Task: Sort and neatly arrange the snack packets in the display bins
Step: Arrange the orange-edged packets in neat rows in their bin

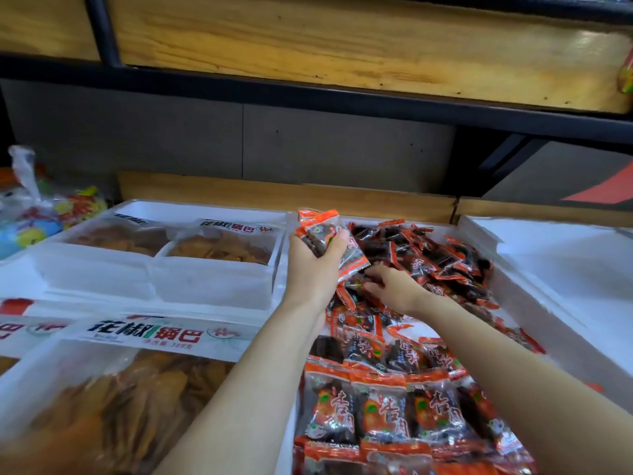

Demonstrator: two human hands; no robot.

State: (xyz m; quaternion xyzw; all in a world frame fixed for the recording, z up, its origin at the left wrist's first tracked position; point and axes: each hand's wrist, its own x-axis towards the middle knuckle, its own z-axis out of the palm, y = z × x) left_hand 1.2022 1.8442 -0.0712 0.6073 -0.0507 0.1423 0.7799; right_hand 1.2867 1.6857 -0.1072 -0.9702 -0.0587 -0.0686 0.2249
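A white foam bin (507,269) in the middle holds many small red-and-black snack packets (442,258). At its near end the packets stand in neat rows (376,416); at the far end they lie in a loose heap. My left hand (311,258) is raised over the bin's left wall and grips a bunch of these packets (325,234). My right hand (394,286) reaches into the middle of the heap, palm down, with its fingers closing on a packet (356,286).
To the left stand white foam boxes of brown crisps under printed labels (219,248), (113,406). A clear bag of colourful sweets (44,214) lies at far left. A white foam lid or bin (565,269) sits at right. A wooden shelf (342,46) hangs overhead.
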